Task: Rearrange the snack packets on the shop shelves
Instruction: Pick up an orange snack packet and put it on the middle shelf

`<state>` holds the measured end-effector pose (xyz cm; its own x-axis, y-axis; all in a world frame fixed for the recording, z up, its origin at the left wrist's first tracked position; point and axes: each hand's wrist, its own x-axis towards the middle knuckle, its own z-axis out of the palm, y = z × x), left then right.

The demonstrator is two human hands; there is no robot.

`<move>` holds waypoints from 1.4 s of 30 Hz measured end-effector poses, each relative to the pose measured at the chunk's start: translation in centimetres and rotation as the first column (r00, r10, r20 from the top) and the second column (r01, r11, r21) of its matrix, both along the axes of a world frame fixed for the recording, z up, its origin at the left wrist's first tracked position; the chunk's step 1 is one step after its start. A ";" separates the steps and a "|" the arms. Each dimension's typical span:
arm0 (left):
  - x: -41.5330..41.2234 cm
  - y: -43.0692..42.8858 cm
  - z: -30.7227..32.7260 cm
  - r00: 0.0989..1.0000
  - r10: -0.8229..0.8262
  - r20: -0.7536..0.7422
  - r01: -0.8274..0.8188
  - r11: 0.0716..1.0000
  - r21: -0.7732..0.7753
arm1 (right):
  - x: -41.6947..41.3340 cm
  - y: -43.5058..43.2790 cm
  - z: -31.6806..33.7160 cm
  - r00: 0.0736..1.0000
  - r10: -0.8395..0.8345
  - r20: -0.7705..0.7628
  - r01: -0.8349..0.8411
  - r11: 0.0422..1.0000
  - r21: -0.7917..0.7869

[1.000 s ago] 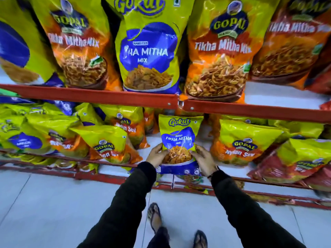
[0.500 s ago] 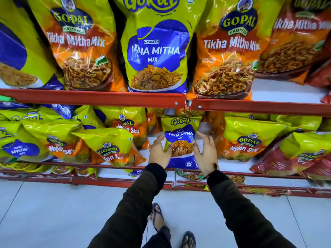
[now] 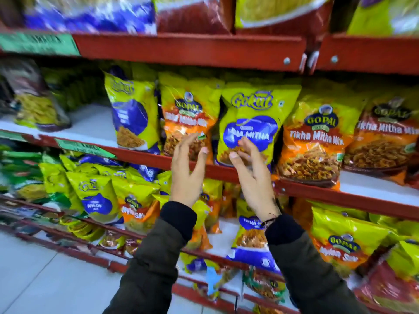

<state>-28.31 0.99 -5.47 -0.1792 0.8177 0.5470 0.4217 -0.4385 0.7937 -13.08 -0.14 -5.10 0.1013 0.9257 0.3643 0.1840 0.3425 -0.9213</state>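
My left hand (image 3: 187, 171) and my right hand (image 3: 251, 175) are both raised in front of the middle shelf, fingers apart, holding nothing. Behind my right fingertips stands a large yellow-and-blue Gokul Tikha Mitha packet (image 3: 256, 114). Behind my left fingertips stands a large orange Gopal Tikha Mitha Mix packet (image 3: 186, 109). I cannot tell whether the fingers touch them. The small Gokul Tikha Mitha packet (image 3: 251, 241) stands upright on the lower shelf, below my right wrist, free of both hands.
Red shelf rails (image 3: 147, 155) run across at several heights. More Gopal packets (image 3: 315, 141) stand to the right, another Gokul packet (image 3: 131, 112) to the left. Nylon Sev packets (image 3: 97, 196) lean on the lower shelf. Grey tiled floor (image 3: 45, 279) lies bottom left.
Both hands let go of the small Gokul packet, left it on the lower shelf, and rose to the large packets on the shelf above. The view tilted up.
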 end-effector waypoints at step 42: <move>-0.9 -2.6 3.1 0.925 -0.135 0.354 0.258 0.909 -0.327 | 0.0 -2.6 1.3 0.997 -0.003 0.079 0.011 0.994 -0.105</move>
<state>-29.17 -1.58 -2.42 -0.1063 0.9833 0.1480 0.0567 -0.1426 0.9882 -13.07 -2.70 -3.81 0.0829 0.9588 0.2717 0.2598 0.2424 -0.9347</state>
